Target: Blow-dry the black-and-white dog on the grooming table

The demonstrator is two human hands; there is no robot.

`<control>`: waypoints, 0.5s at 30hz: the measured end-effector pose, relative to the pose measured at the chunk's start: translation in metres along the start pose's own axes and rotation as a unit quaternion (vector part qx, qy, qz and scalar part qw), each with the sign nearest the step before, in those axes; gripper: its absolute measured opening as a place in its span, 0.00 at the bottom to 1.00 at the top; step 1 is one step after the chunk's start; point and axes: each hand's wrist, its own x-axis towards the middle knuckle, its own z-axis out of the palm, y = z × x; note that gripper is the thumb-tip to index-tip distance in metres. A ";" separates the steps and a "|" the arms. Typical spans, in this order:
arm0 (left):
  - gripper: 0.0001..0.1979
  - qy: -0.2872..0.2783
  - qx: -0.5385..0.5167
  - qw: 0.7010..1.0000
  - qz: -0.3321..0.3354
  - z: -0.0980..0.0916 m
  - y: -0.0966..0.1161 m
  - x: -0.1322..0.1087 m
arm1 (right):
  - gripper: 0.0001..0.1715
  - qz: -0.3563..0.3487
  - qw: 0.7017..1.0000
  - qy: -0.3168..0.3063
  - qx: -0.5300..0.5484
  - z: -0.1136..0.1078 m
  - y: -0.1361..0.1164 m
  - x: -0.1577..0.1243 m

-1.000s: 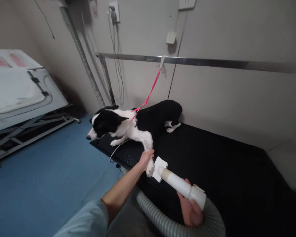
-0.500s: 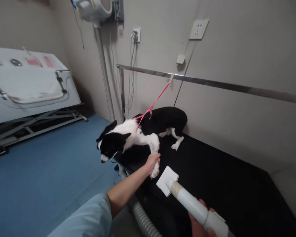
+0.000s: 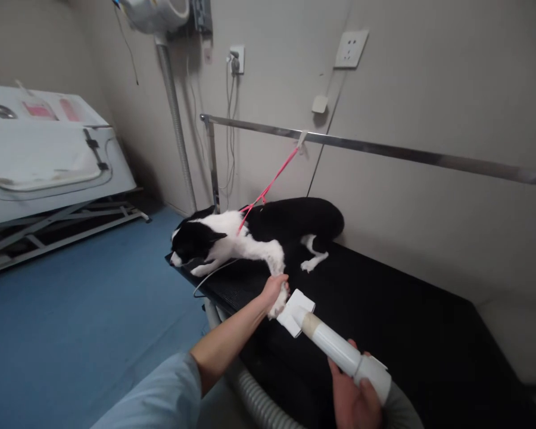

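A black and white dog (image 3: pixel 295 221) lies on a black table (image 3: pixel 402 316), its head at the table's left end. My left hand (image 3: pixel 274 291) is wrapped round the dog's white front leg, just above the paw. In my right hand (image 3: pixel 355 393) is a white nozzle (image 3: pixel 339 345) on a hose. The nozzle's flat, wide head is right beside the paw; whether they touch I cannot tell. A pink leash (image 3: pixel 274 179) runs from the dog's neck and chest up to the metal bar.
The metal bar (image 3: pixel 370 146) crosses above the table along the wall. A grey ribbed hose (image 3: pixel 261 399) passes below the table's near edge. At the left stands a white tub (image 3: pixel 40 155) on a folding metal frame.
The dog's head has lowered onto the table end, and its other front leg now shows. My right hand has brought the nozzle up and left, closer to the held paw. The view has shifted slightly.
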 end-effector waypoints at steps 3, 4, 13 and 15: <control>0.20 -0.026 -0.005 0.999 -0.033 0.003 0.008 0.000 | 0.20 0.015 0.976 0.073 0.205 0.010 -0.015 0.002; 0.20 -0.037 -0.009 0.998 -0.044 0.007 0.014 0.001 | 0.16 0.027 0.960 0.091 0.262 0.013 -0.021 0.003; 0.17 -0.036 -0.017 0.997 -0.066 0.013 0.040 0.017 | 0.20 0.028 0.924 0.099 0.368 0.023 -0.041 0.007; 0.17 -0.047 -0.013 0.996 -0.074 0.013 0.040 0.021 | 0.21 0.022 0.924 0.094 0.369 0.026 -0.040 0.013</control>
